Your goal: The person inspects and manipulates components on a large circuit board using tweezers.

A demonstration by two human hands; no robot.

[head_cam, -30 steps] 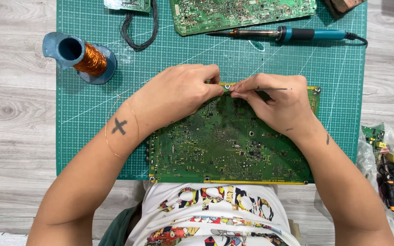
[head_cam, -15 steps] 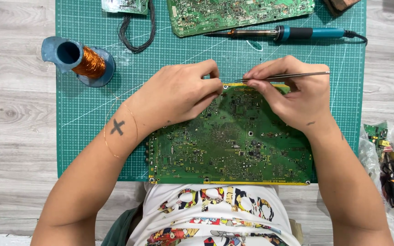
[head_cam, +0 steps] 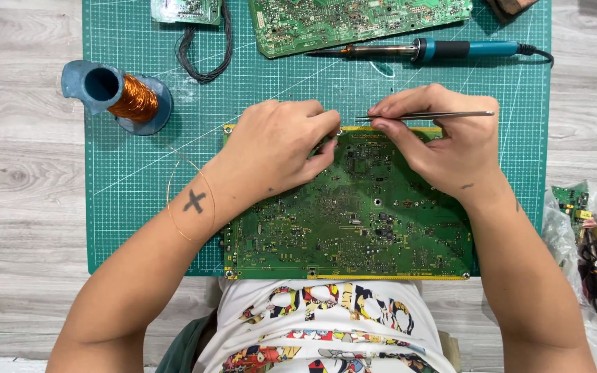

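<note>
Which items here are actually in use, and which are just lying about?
In use:
- large green circuit board, under both hands
- tweezers, held in right hand
- left hand, resting on the board

Lying about:
- soldering iron
- copper wire spool
- second circuit board
- small board with black cable
- plastic bag of parts

Left hand [head_cam: 281,148] lies palm down, fingers curled, fingertips pinched together near the far edge of the mat. Right hand [head_cam: 443,141] sits just beside it, thumb and forefinger pinched shut, wrist bent inward. Both forearms run in from the near edge, bare, converging
</note>
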